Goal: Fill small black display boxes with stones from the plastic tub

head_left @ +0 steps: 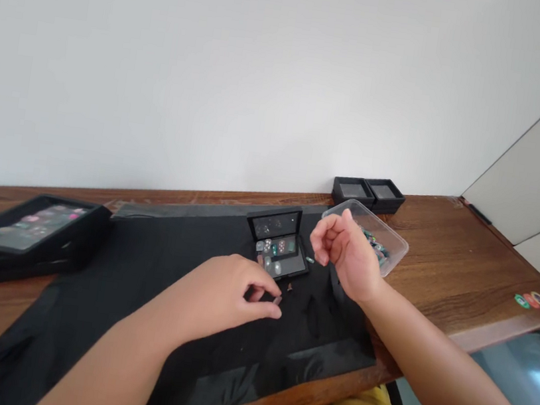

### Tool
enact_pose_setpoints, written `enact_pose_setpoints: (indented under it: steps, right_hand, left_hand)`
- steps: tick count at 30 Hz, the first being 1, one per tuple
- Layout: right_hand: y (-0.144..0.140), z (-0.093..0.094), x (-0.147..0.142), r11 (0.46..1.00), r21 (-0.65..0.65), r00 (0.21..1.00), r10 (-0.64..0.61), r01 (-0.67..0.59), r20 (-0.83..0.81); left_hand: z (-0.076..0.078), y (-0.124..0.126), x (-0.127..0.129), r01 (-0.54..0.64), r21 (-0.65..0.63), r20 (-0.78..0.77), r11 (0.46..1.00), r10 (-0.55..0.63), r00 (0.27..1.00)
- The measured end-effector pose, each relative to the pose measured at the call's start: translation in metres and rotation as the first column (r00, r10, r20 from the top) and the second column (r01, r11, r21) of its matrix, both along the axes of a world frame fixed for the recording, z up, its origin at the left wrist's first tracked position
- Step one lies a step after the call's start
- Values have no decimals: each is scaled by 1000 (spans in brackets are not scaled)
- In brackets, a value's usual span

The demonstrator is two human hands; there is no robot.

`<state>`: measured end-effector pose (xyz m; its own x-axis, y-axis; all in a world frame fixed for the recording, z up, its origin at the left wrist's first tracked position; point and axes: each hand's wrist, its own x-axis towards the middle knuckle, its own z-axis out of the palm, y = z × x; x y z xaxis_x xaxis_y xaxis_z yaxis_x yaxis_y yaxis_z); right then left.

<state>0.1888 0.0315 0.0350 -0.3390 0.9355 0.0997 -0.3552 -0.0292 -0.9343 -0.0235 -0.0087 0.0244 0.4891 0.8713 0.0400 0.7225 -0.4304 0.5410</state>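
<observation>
My left hand (242, 289) is low over the black mat (148, 279), thumb and forefinger closed on a small greyish piece (277, 299) whose kind I cannot make out. Just beyond it stands a small black case (298, 270) with its lid (275, 225) raised. Small clear, grey and green decorative pieces (276, 247) lie inside. My right hand (346, 253) is raised beside the case, fingers loosely curled and apart, with nothing visible in them. Behind it, partly hidden, is a clear plastic tub (397, 247) holding many small colourful pieces (378, 248).
Small black trays (369, 193) are stacked against the wall. Black framed boxes (39, 230) pile up at the left. A tiny brownish piece (289, 287) and a greenish one (309, 259) lie near the case. Round stickers (535, 299) mark the wooden table (443, 254).
</observation>
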Motion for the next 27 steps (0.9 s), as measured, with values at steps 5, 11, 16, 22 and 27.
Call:
enact_pose_setpoints:
  steps: [5,11,16,22,27]
  right_hand:
    - [-2,2,3,979,143,986,-156,147,55]
    - [-7,1,-2,980,148,986,-146,132,86]
    - [-7,-3,-4,979,180,986,-115,92,122]
    - [-5,-6,2,926,378,927,-154,15,342]
    - [1,-6,11,741,621,795,-203,-257,571]
  left_hand:
    - [-10,-4,8,-40,186,-116,982,63,991]
    - [-14,-7,13,-39,191,-151,981,68,986]
    - [-13,-9,19,-24,181,-186,983,58,981]
    - [-1,-4,14,-47,91,-27,995,50,998]
    - [2,6,2,-147,6,159,989,144,977]
